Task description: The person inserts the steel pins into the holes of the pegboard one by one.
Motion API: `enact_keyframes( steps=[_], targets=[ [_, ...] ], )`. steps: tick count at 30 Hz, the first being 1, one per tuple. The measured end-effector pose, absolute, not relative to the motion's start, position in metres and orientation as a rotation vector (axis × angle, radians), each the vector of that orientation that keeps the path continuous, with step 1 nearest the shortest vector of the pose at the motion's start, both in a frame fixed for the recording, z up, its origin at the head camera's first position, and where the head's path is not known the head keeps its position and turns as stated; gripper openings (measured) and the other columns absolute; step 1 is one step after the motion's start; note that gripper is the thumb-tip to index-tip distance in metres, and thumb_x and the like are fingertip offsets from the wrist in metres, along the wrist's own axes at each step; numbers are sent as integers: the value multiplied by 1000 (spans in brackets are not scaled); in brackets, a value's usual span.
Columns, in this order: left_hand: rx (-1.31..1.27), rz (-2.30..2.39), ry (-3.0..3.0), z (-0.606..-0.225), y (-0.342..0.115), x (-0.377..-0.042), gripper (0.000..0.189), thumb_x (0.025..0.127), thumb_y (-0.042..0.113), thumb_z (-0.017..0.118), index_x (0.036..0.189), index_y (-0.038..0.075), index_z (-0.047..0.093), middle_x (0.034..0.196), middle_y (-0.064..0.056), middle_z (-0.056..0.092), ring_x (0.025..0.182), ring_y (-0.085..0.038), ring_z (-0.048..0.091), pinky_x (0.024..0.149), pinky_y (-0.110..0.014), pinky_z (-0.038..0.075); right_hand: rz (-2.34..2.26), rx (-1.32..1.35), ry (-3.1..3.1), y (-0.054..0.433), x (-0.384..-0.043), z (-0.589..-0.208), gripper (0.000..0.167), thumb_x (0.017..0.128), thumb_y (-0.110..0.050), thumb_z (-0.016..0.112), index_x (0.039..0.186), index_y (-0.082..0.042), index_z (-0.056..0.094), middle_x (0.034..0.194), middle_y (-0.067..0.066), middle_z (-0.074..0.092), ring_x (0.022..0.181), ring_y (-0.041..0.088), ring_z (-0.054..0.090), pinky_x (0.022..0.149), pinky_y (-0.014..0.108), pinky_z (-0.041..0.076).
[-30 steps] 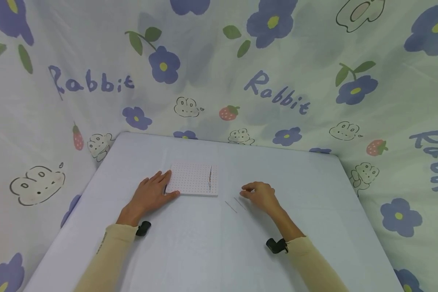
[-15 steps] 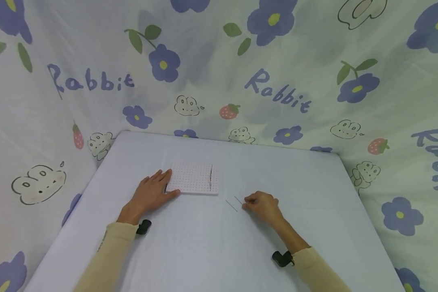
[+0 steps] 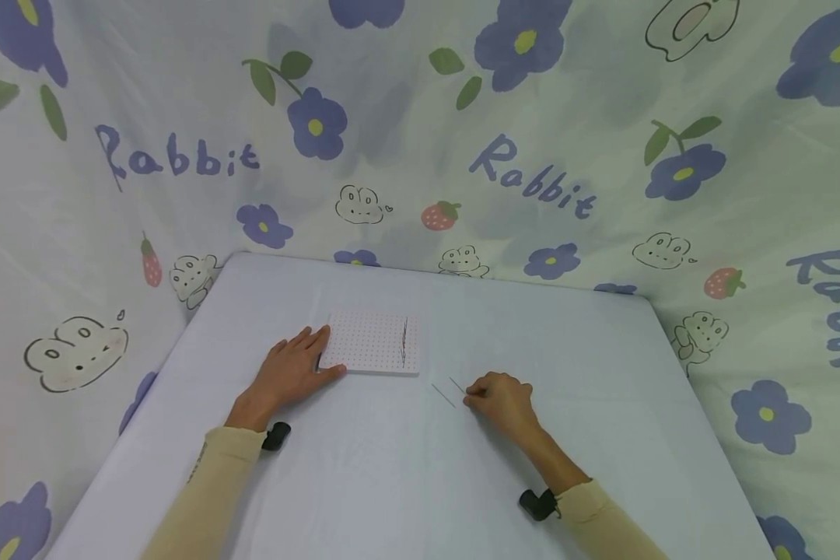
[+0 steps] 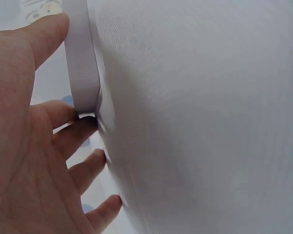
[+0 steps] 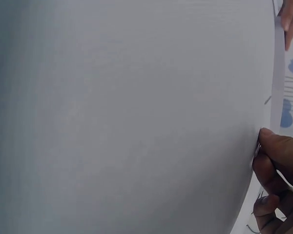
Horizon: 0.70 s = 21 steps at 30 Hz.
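A white pegboard [image 3: 364, 342] with a grid of small holes lies on the table. Near its right edge stands a row of thin dark pins [image 3: 404, 342]. My left hand [image 3: 290, 377] rests at the board's left side, fingers spread, thumb along the front edge; in the left wrist view the thumb and fingertips touch the board's side [image 4: 83, 63]. To the right of the board, my right hand [image 3: 500, 400] pinches the near end of a thin pin [image 3: 456, 384] at the table surface, thumb against forefinger. A second thin pin [image 3: 443, 396] lies beside it, roughly parallel.
The white-covered table [image 3: 364, 467] ends at a far edge against a hanging cloth [image 3: 406, 155] printed with flowers and rabbits. Small black wrist cameras [image 3: 537, 505] sit at both sleeves.
My right hand has moved down and slightly toward me, from above the pins to the near end of one, and its fingertips have closed on it. My left hand and the board have stayed put.
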<state>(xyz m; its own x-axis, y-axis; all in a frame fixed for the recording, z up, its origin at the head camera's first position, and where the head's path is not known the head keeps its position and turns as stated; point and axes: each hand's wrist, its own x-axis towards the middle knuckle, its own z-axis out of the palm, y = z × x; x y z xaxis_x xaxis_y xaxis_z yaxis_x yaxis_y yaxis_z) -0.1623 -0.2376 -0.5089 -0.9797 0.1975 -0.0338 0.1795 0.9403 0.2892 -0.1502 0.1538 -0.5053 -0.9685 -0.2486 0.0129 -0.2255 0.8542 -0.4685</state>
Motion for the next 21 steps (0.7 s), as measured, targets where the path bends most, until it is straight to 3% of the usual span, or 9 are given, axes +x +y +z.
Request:
enact_keyframes(
  steps=[10,21],
  targets=[
    [296,445,3037,-508,-237,-162,91,95,60,58,156,-1,29,161,-19,32,149,-43,25,116,-68,20,-748,-419,3018,153,-150,-507,7,84,-29,82,85,-22,81,85,-12,73,78,12,66,72,42,39],
    [296,431,3047,-510,-237,-162,92,95,62,57,156,-1,30,161,-19,32,149,-43,26,116,-67,21,-686,-476,3085,148,-152,-507,5,85,-21,81,81,-18,79,77,-11,69,75,12,64,70,42,39]
  ],
)
